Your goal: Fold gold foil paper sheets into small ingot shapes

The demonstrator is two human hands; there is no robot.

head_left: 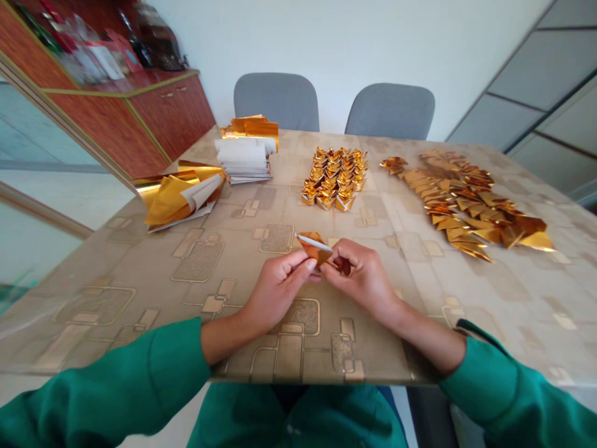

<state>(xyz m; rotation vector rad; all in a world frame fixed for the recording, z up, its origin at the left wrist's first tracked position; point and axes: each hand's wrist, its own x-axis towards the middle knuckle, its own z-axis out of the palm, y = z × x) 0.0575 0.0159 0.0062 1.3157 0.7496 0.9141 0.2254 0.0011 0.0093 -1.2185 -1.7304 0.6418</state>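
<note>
Between my two hands, above the near middle of the table, is a small folded piece of gold foil paper (318,250) with a white edge showing. My left hand (284,280) pinches its lower left side between thumb and fingers. On the other side, my right hand (361,270) grips the right corner with its fingers curled. Beyond the hands stand rows of folded gold paper pieces (333,177), packed close together. To the right lies a long spread of flatter folded gold paper pieces (466,202), overlapping one another.
Stacked paper sheets (243,158), white and gold, stand at the back left, with loose curled gold sheets (180,193) nearer. The patterned tablecloth (196,261) covers the table. Two grey chairs (276,99) line the far side. A wooden cabinet (172,112) holding bottles and bags is at left.
</note>
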